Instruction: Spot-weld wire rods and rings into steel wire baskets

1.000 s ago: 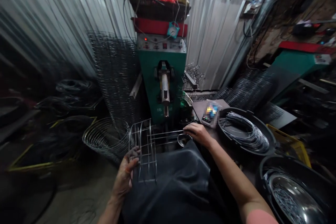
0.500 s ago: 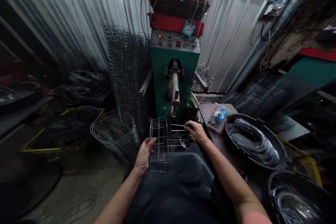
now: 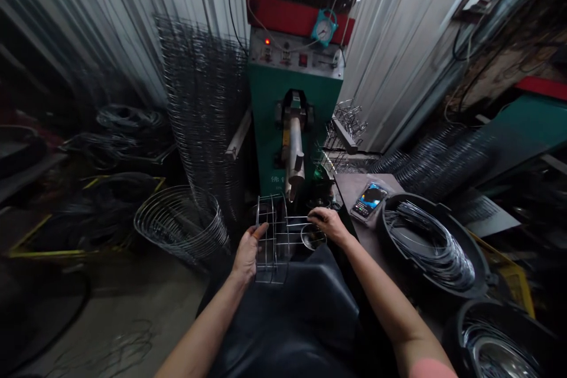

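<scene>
We see the left hand (image 3: 247,254) clamped on the near left side of a wire rack (image 3: 274,236), with the thumb lying over the top. The right hand (image 3: 330,224) is a little way off to the right, and its fingertips are pinched together on the end of some thin rods (image 3: 299,224) that run across from the rack. We can't tell if those rods are joined to the rack or just lie against it. We think the two hands hold both ends so that nothing tips or twists, and the thumb on top may stop the rack from rolling. The rack is between the hands, over the near edge of a dark cloth (image 3: 305,313), which may be there to keep the legs safe from sharp wire. Just past both hands, the metal arm (image 3: 296,153) of a green machine (image 3: 266,94) points down toward the gap between them. Just below the right hand we see a round rim (image 3: 303,240), but it is too dark to tell what it is. Farther to the right of that hand, a phone (image 3: 369,199) lies on a table (image 3: 348,183), and a black tub (image 3: 386,242) holds loops of wire (image 3: 436,248), maybe put there so they don't spread out. To the left of the left hand, a round wire basket (image 3: 177,218) leans near a tall wire stack (image 3: 204,112), perhaps piled up to save room.
</scene>
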### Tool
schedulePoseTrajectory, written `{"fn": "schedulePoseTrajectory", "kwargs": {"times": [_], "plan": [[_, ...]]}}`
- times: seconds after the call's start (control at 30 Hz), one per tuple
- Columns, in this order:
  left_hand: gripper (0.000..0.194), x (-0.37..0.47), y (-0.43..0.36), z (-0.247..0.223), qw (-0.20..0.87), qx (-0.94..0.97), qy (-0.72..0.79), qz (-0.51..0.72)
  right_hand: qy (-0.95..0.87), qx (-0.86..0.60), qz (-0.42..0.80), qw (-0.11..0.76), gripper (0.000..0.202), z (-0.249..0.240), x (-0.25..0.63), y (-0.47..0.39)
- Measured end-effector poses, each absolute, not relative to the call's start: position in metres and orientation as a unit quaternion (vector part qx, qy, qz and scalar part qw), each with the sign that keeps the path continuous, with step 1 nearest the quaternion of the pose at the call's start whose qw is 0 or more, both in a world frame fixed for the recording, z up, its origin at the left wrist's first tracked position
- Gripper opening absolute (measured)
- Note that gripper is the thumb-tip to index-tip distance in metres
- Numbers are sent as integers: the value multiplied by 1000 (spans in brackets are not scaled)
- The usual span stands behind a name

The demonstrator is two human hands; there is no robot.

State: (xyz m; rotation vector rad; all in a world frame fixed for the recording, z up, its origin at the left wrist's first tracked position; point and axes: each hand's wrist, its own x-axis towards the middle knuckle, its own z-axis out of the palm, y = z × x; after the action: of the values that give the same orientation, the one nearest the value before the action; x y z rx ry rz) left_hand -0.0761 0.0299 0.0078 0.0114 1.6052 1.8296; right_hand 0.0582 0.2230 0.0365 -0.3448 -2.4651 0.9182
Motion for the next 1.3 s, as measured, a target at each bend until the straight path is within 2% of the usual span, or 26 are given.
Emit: {"fn": "schedulePoseTrajectory", "kwargs": {"times": [0.3,1.1,1.3], "plan": [[42,-85,54,7,385,-24,592,708,-903,-118,335,241,17,29,47,251],[44,-98,74,12,390,-55,614,684,-902,-139,339,230,15,28,35,270],[45,-99,73,13,393,-48,624,673,-901,-127,331,249,17,28,41,265]]}}
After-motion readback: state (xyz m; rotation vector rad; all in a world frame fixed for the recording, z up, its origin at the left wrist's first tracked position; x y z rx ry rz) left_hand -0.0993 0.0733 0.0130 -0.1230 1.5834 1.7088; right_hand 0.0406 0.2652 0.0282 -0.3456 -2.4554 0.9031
